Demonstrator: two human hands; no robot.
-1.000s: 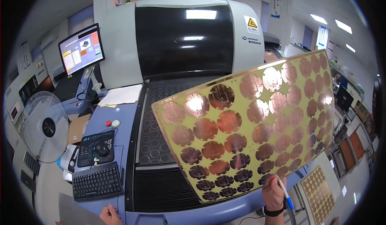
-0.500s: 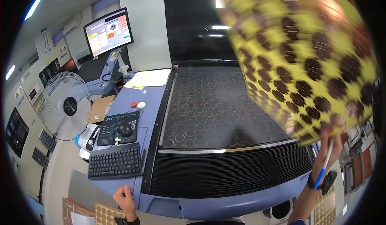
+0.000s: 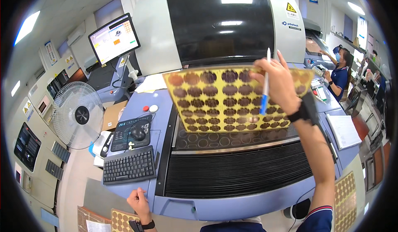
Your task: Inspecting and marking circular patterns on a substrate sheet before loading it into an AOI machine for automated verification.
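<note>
We see a large grey machine (image 3: 224, 29) with a dark window rising beyond our right hand (image 3: 278, 83), and its black ribbed front and perforated bed (image 3: 232, 138) spread below that hand. Our right hand is raised over the bed and grips the far edge of a wide yellow flexible sheet (image 3: 224, 101) patterned with rows of dark round pads; the sheet hangs tilted from the hand, stretching mostly to its left and just above the bed, not lying flat on it. A white pen with a blue cap (image 3: 265, 87) is held upright between the fingers of the same hand, crossing in front of the sheet. A dark wristband (image 3: 304, 112) sits on that wrist.

Our left hand (image 3: 139, 203) is low, near the bottom edge, resting on the blue-grey front edge of the machine console (image 3: 145, 190), fingers curled against it; we cannot tell whether it clasps anything. Just below it lies another yellow patterned sheet (image 3: 122, 221).

Above the left hand sit a black keyboard (image 3: 129, 165), then a black mouse (image 3: 138, 132) on a dark pad, and red and white buttons (image 3: 149, 108). Farther left stands a white fan (image 3: 78, 115), and a monitor (image 3: 114, 37) stands above it. Far to the right of our right hand, another person in dark blue (image 3: 340, 72) works at a bench.
</note>
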